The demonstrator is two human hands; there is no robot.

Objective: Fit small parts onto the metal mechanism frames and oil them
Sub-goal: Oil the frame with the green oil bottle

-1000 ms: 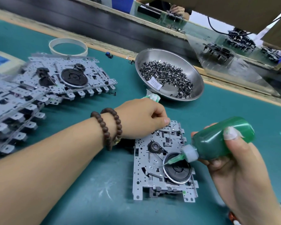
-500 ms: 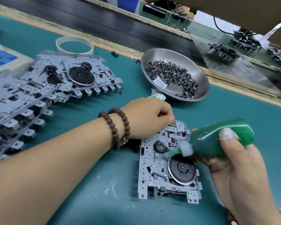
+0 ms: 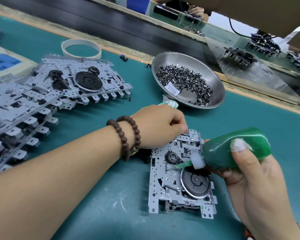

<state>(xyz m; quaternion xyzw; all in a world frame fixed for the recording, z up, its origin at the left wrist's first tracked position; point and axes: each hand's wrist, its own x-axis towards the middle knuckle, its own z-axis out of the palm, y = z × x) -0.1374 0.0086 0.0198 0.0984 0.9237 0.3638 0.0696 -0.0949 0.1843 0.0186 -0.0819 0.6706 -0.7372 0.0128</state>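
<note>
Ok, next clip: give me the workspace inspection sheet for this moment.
Surface: teal bench mat, smeared whitish near the front.
Job's things: mechanism frame lies flat; oil bottle nozzle points onto it; finished frames stack at left; steel bowl of small parts behind.
Clutter: tape ring; stray small parts on the mat.
Grippers: left hand curled, resting on the frame's far edge; right hand grips the bottle.
Cables: black cable at the far bench.
Surroundings: another person's hands at the bench opposite.
</note>
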